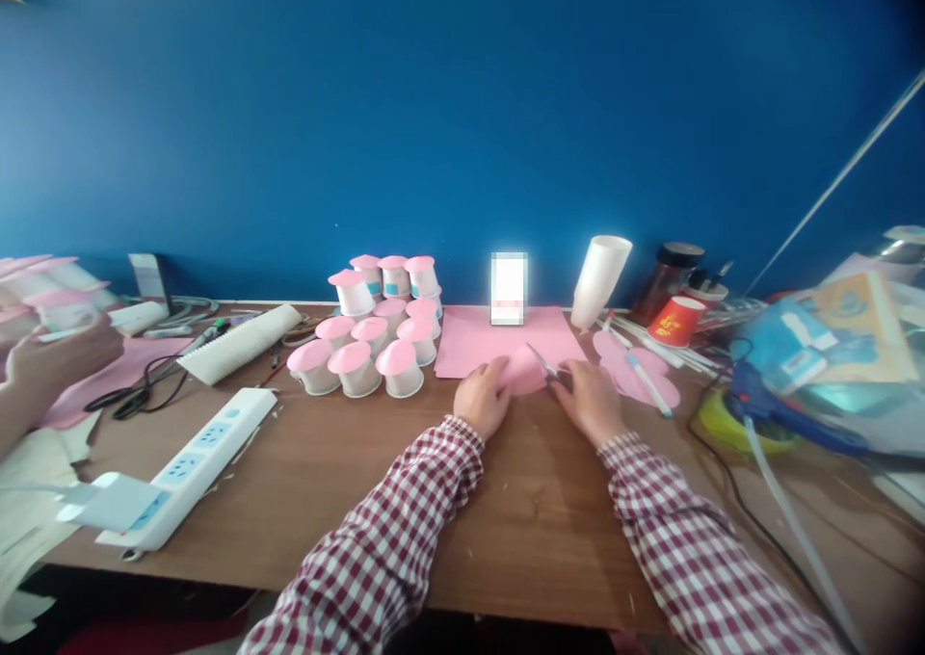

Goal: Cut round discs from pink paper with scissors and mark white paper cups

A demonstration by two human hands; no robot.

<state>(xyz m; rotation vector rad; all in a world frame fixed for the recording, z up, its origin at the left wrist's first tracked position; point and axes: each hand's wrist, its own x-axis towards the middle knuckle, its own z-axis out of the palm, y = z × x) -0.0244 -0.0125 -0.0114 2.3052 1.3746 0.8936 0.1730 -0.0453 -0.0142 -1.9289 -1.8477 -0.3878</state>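
Pink paper piece (521,374) is just right of the centre of the frame, a little below the middle. My left hand (482,400) is the nearer one: its fingers are closed on the left edge of the paper. My right hand (589,397) is clamped around the scissors (552,370), at the right side of the paper. The long axis of the scissors runs slanted, from my right fingers toward the upper left, so the tip points at the paper. Whether the paper is between the blades, I cannot tell. Behind lies the larger pink sheet (462,339).
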